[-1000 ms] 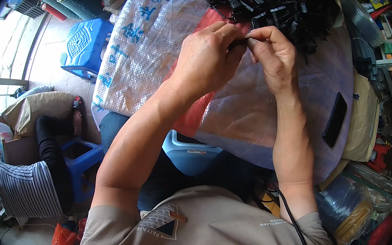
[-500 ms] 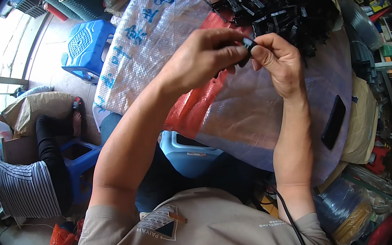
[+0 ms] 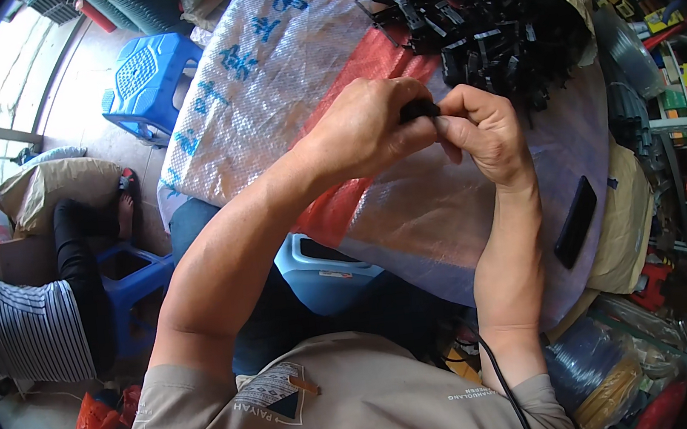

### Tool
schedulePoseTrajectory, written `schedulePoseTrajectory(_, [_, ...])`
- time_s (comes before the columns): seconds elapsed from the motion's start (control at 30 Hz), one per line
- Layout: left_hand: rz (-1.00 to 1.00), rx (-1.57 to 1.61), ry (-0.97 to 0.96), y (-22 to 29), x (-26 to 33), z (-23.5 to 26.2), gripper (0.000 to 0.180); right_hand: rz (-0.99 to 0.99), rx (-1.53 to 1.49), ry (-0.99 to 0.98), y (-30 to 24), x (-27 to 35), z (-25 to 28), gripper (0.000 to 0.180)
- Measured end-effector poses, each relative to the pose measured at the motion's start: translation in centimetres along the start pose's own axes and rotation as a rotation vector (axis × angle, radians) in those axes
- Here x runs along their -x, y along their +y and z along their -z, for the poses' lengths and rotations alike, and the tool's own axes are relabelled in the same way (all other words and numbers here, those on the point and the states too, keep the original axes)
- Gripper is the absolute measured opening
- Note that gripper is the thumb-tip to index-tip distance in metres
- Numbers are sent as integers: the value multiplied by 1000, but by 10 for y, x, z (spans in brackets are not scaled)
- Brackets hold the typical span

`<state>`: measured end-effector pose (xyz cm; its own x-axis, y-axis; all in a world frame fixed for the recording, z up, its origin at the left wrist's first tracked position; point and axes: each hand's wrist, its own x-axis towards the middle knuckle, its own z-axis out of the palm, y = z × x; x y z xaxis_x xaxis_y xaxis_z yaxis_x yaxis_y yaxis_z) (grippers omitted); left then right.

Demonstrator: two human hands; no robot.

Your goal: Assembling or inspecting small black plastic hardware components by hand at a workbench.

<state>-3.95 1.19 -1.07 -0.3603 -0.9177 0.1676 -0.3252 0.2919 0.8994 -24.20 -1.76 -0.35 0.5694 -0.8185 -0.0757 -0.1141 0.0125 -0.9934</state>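
Note:
My left hand (image 3: 375,125) is closed around a small black plastic part (image 3: 420,109), its fingers curled so that most of the piece is hidden. My right hand (image 3: 483,130) meets it from the right, thumb and forefinger pinched at the end of the same part. Both hands are held above a woven plastic sack (image 3: 258,79), white with a red band, spread over the work surface. Just beyond them lies a heap of similar black plastic parts (image 3: 492,25).
A black phone (image 3: 575,223) lies on the sack at the right. A blue stool (image 3: 145,80) stands at the far left, and a person in a striped top (image 3: 36,334) sits below it. Shelves with boxes (image 3: 681,100) line the right side. A black cable (image 3: 500,375) runs beside my right arm.
Both hands have come slightly lower and nearer to me, keeping hold of the black part. It has turned, and its pale, shiny face no longer shows.

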Motion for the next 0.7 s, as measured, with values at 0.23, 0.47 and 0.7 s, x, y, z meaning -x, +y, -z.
schedulePoseTrajectory(0.23, [-53, -3, 44, -3, -7, 10, 32, 44, -22, 70, 1, -2, -2, 10])
schedulePoseTrajectory(0.47, [-71, -223, 762, -34, -23, 108, 34, 277, 1077, 456, 25, -15, -9, 41])
schedulePoseTrajectory(0.7, [358, -445, 1091, -115, 7, 157, 47, 358, 1123, 469, 25, -25, -17, 23])
